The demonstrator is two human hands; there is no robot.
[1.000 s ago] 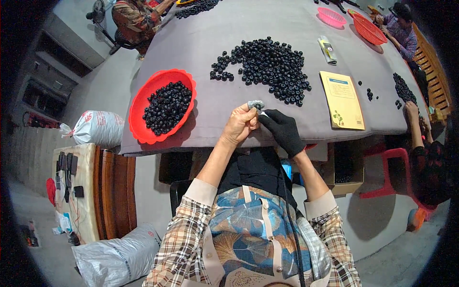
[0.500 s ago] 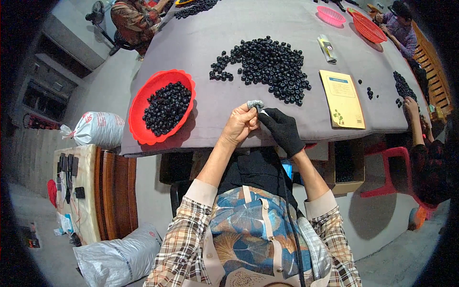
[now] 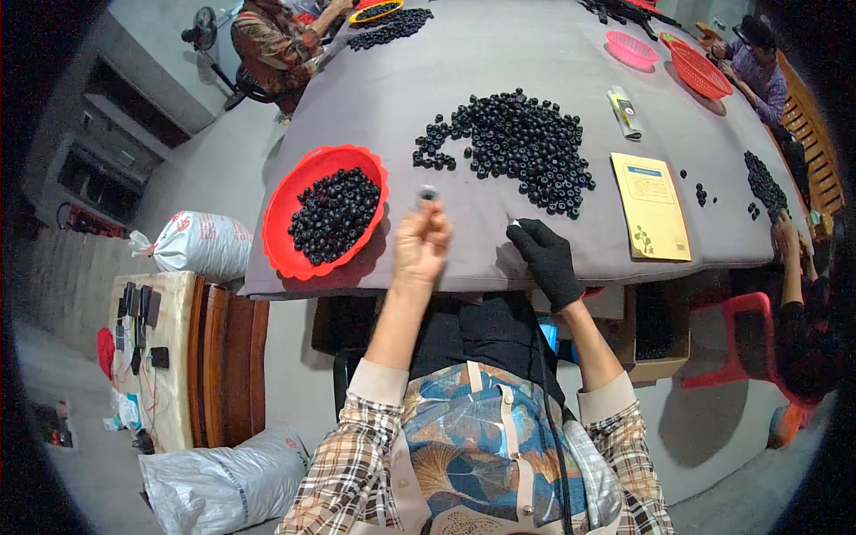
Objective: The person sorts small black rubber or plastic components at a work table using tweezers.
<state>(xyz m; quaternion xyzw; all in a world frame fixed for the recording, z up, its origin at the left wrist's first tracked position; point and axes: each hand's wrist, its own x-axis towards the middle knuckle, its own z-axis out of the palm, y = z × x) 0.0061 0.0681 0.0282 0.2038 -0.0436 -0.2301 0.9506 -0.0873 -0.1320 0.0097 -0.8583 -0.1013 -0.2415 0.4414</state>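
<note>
The black-gloved right hand [image 3: 542,256] is pinching a slim, pale tool [image 3: 515,225]; the bare left hand [image 3: 421,243] is curling, its blurred hold unclear. Small round black beads [image 3: 504,134] are lying heaped on the grey cloth-covered counter [image 3: 517,53]. Good work is probably needing the tip angled off bare fingers.

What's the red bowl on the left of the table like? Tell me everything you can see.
The red bowl has a scalloped rim and looks like smooth plastic. It sits open side up near the left edge of the grey-covered table, partly filled with small black bead-like pieces, its bare wall showing around them. The left hand is to its right, not touching it.
</note>
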